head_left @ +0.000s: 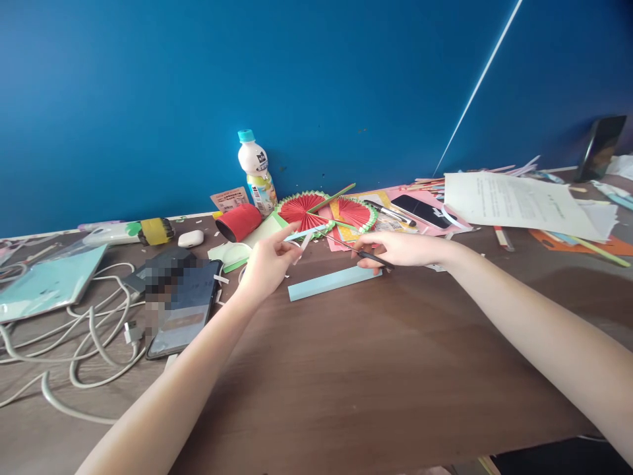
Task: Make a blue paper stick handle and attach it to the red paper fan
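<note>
My right hand (390, 249) is closed around a pair of scissors with dark handles (376, 259), its blades pointing left toward my other hand. Between the thumb and fingers of my left hand (267, 260) a narrow light-blue paper strip (312, 232) is pinched, and a thin white piece hangs beside it. Whether the blades touch the strip I cannot tell. Below both hands a wider light-blue folded paper strip (336, 283) lies on the table. Just behind are pleated red and green paper fans (302, 210), with green sticks across them.
A drink bottle (257, 175) stands by the blue wall, a red cylinder (239, 222) beside it. On the left lie a phone (190, 316), white cables (93, 336) and an earbud case (191, 239). Rightward are another phone (422, 211) and a printed sheet (519, 201).
</note>
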Demonstrator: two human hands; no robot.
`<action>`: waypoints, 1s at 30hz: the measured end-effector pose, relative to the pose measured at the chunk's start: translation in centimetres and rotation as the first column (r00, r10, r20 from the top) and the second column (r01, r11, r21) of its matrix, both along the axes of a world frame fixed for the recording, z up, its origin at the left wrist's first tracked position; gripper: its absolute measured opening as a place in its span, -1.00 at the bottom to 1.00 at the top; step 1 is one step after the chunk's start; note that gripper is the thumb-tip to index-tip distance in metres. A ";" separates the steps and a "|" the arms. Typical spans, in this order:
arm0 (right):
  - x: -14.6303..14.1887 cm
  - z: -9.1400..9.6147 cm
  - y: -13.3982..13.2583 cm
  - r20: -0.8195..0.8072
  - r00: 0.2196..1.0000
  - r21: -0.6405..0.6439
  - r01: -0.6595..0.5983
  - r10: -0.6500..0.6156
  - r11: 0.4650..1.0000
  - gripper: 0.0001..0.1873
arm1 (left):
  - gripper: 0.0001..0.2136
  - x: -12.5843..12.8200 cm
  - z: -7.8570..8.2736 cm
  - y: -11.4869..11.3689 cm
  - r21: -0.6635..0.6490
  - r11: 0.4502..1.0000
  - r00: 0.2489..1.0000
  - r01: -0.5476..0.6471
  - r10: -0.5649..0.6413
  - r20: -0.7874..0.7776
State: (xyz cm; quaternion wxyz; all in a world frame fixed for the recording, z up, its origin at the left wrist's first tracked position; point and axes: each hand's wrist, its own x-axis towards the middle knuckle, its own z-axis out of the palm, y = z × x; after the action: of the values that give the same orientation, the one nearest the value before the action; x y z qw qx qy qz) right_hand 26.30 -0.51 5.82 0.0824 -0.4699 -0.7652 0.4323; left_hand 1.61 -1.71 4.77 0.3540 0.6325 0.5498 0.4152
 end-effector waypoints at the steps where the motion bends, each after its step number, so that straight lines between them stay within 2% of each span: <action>1: -0.1 0.0 -0.1 -0.012 1.000 -0.008 -0.002 0.002 1.000 -0.60 | -0.71 0.0 0.0 0.0 -0.012 1.000 0.999 0.017 -0.016 0.033; 3: -0.4 -0.1 -0.2 -0.042 0.999 -0.026 -0.011 0.010 1.000 -0.60 | -0.65 0.1 0.0 -0.1 -0.050 0.998 0.996 0.026 -0.021 0.091; 7: -1.1 -0.4 -0.4 -0.117 0.993 -0.044 -0.018 0.012 0.999 -0.61 | -0.77 0.4 0.0 0.0 -0.181 0.983 0.949 0.005 0.053 0.311; 10: -1.6 -0.8 -0.6 -0.195 0.980 -0.040 -0.039 0.031 0.998 -0.63 | -0.81 0.4 -0.1 0.1 -0.230 0.972 0.886 0.053 0.060 0.461; 13: -2.1 -1.0 -1.0 -0.246 0.968 -0.059 -0.063 0.047 0.996 -0.62 | -0.81 0.5 -0.1 -0.1 -0.238 0.963 0.844 0.124 0.024 0.536; 16: -2.5 -0.9 -1.6 -0.250 0.967 -0.060 -0.067 0.050 0.996 -0.60 | -0.81 0.6 0.1 -0.3 -0.244 0.958 0.814 0.150 0.020 0.581; 20: -3.0 -0.9 -2.3 -0.244 0.969 -0.017 -0.045 0.040 0.999 -0.60 | -0.82 0.9 0.4 -0.6 -0.215 0.971 0.780 0.108 0.052 0.624; 24: -3.5 -1.0 -2.6 -0.275 0.959 0.002 -0.076 0.074 0.997 -0.60 | -0.83 1.2 0.8 -1.0 -0.193 0.978 0.748 0.083 0.067 0.660; 30: -3.9 -1.1 -2.8 -0.322 0.942 -0.008 -0.100 0.092 0.995 -0.65 | -0.84 1.4 1.0 -1.3 -0.226 0.969 0.774 0.097 0.070 0.629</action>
State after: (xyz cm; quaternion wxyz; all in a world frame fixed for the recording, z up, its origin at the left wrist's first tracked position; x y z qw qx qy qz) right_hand 22.38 -3.34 4.71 0.1789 -0.3564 -0.7583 0.5158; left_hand 2.96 -3.00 5.81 0.5965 0.4113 0.4413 0.5295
